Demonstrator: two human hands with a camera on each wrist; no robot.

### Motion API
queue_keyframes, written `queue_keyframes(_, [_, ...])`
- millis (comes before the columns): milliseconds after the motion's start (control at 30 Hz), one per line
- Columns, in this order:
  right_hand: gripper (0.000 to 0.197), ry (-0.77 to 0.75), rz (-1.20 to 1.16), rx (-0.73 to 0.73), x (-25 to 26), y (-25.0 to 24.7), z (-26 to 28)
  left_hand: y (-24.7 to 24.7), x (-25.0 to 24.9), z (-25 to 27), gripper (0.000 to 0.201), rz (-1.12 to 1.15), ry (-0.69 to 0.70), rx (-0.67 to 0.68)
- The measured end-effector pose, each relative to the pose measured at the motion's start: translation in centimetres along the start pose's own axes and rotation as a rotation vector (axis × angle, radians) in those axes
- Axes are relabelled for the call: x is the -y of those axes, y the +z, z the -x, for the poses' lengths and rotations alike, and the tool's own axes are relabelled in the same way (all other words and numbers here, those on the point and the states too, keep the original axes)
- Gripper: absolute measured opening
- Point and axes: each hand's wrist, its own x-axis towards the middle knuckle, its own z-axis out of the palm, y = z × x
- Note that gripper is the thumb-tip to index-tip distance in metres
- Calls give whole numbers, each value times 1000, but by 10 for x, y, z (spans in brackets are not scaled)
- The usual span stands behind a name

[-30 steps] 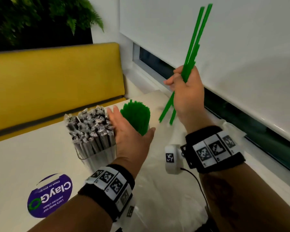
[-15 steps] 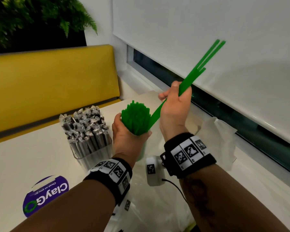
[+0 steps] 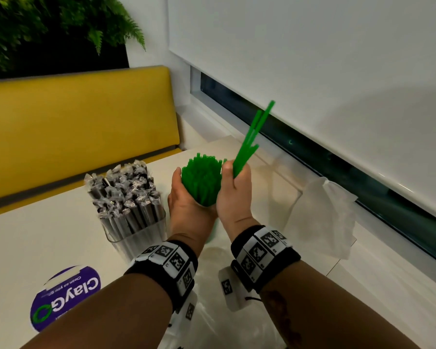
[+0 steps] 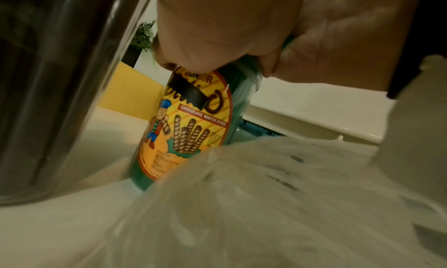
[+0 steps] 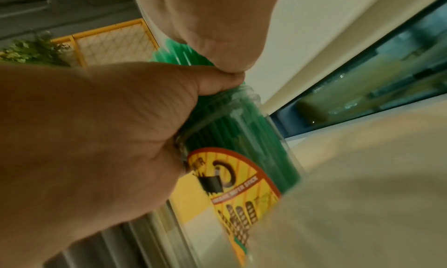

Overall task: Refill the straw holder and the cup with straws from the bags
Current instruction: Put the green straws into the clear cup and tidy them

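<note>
A clear cup (image 4: 193,119) with a yellow wafer-stick label stands on the table, packed with green straws (image 3: 201,182). My left hand (image 3: 186,197) is curled round the cup's mouth and the base of that bundle. Right beside the bundle, my right hand (image 3: 233,185) grips a few loose green straws (image 3: 252,139) that slant up to the right; their lower ends are hidden behind the hand. The right wrist view shows the cup (image 5: 244,130) with straws inside it. A clear straw holder (image 3: 134,238) full of wrapped black straws (image 3: 124,190) stands left of the cup.
A crumpled clear bag (image 3: 330,212) lies by the window sill at right; another bag (image 3: 209,311) lies under my wrists. A purple sticker (image 3: 66,298) is on the table at near left. A yellow bench back (image 3: 81,127) runs behind the table.
My right hand has come down from high in the air with the loose straws to the cup's right side. My left hand has closed round the cup's top.
</note>
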Motion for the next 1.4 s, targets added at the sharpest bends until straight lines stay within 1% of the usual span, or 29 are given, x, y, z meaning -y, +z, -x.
queue_keyframes(67, [11,-21,81,101,5,-7,-3,1,0,0,118,3,-3,0])
queue_keyframes(133, [19,-48,114,144,14,-17,-12,2,0,1,120,23,-7,-4])
queue_keyframes(200, [30,-28,60,143,26,-26,-24,3,2,0,120,33,-4,-17])
queue_keyframes(233, [31,0,4,162,30,-27,-30,4,2,0,120,26,0,-24])
queue_keyframes(300, [24,2,-47,232,35,-27,-35,6,4,1,120,7,8,-34])
queue_keyframes(367, [15,-21,-37,262,34,-25,-30,6,3,1,121,3,11,-39])
queue_keyframes(433, [22,-23,-52,233,27,-22,-20,5,2,2,123,8,17,-20])
queue_keyframes(500, [30,-50,-80,174,20,-20,-10,4,3,1,127,10,30,16])
queue_keyframes(600, [39,-47,-134,80,17,-12,-3,2,3,1,126,14,36,29])
queue_keyframes(667, [37,-52,-129,44,19,-7,-3,4,3,1,122,16,35,3])
queue_keyframes(767, [31,-42,-121,38,20,-2,-4,8,1,3,114,6,43,-52])
queue_keyframes(800, [32,-41,-119,37,19,-1,-5,10,1,4,113,4,45,-61])
queue_keyframes(900, [43,-70,-60,16,17,0,-8,11,6,6,115,5,73,-41])
queue_keyframes(967, [33,-71,-23,-2,16,-2,-12,9,12,7,116,4,101,-7])
queue_keyframes(1033, [16,-37,-16,-39,11,-4,-17,5,17,7,117,-24,123,18])
queue_keyframes(1067, [9,-21,-52,-53,10,-6,-17,3,17,7,117,-47,130,22])
queue_keyframes(1100, [7,-1,-93,-61,7,-7,-18,2,17,7,118,-70,133,22])
queue_keyframes(1167, [16,79,-138,-57,7,-8,-15,2,15,6,115,-91,142,16])
queue_keyframes(1200, [19,151,-183,-48,8,-9,-14,2,14,5,109,-89,152,9])
queue_keyframes(1233, [21,247,-271,-48,8,-9,-15,2,14,5,103,-78,162,5])
queue_keyframes(1267, [23,356,-408,-44,10,-11,-17,3,15,4,98,-54,167,8])
queue_keyframes(1300, [24,453,-570,-33,12,-12,-20,4,16,3,96,-16,165,20])
queue_keyframes(1333, [26,519,-704,-34,14,-14,-22,4,18,2,97,38,156,36])
queue_keyframes(1367, [29,544,-787,-39,15,-16,-25,5,19,2,100,93,141,52])
queue_keyframes(1400, [32,548,-796,-32,18,-18,-25,6,21,1,103,129,127,63])
